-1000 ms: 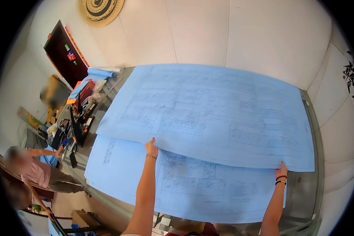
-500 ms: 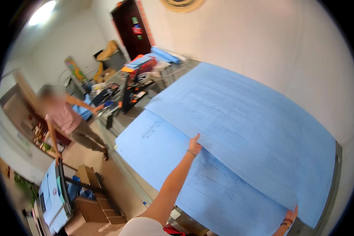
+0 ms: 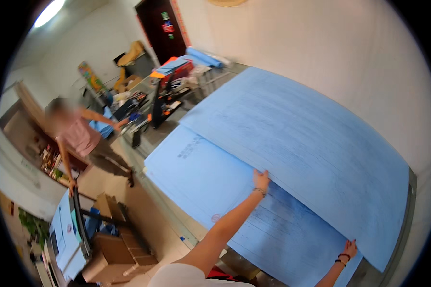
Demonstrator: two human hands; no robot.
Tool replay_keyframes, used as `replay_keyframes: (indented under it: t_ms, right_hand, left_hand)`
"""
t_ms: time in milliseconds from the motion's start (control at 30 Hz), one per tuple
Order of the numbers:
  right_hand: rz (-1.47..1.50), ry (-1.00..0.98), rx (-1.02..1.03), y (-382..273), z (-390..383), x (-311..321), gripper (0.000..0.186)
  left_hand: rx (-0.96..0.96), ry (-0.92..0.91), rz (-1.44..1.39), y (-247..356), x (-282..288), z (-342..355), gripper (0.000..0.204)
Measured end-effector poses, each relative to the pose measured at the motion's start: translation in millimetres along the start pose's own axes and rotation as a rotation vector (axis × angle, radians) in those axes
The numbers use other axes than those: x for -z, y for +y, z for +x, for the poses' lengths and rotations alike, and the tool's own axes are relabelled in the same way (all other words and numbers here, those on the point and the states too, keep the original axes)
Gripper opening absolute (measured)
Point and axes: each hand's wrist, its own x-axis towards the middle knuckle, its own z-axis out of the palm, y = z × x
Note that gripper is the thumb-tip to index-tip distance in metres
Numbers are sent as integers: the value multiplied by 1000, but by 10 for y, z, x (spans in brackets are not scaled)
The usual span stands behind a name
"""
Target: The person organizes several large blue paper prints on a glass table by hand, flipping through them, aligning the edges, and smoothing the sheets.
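Note:
A large blueprint sheet (image 3: 301, 129), light blue with fine darker lines, lies over the table on top of another blueprint sheet (image 3: 201, 165). The lower sheet shows along the near left side, with a block of dark print and a small reddish round stamp. My left hand (image 3: 261, 180) is closed on the near edge of the upper sheet, about midway along it. Farther right on the same edge, my right hand (image 3: 350, 249) pinches the sheet near its near right corner. That edge is slightly raised and casts a shadow on the lower sheet.
A glass-topped table (image 3: 165, 136) carries tools, a black stand and rolled blue paper (image 3: 203, 56) at its far end. To the left, a person (image 3: 81, 136) in a pink top rests a hand on a large blue-and-black machine (image 3: 67, 234). Cardboard boxes (image 3: 122, 248) stand on the floor.
My left hand has shifted right along the upper sheet's edge. My right hand sits slightly farther up in the picture, and the whole view has tilted down a little.

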Motion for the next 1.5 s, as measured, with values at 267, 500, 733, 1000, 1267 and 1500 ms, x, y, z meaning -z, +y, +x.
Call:
replay_keyframes:
  t_ms: [267,500,733,1000,1267,1500]
  right_hand:
    - [77,171,67,269,-532,316,20]
    - [-181,575,173,-260,342,962,26]
    - [-190,472,-119,-343,1027,726,26]
    - [-614,333,384,-233,789,935,22]
    - [-500,480,95,-272,994,668,15]
    - [32,737,385,-172,775,538,25]
  left_hand:
    - [61,126,143,-273,565,-134,37]
    - [-113,391,-67,90,377,56,55]
    - [-73,196,-197,112,-22,596,56]
    - [142,117,-479,-8,293,601,43]
    - [-135,-58,-110,239,287,720,49]
    - [34,0,-25,57,442,824,17]
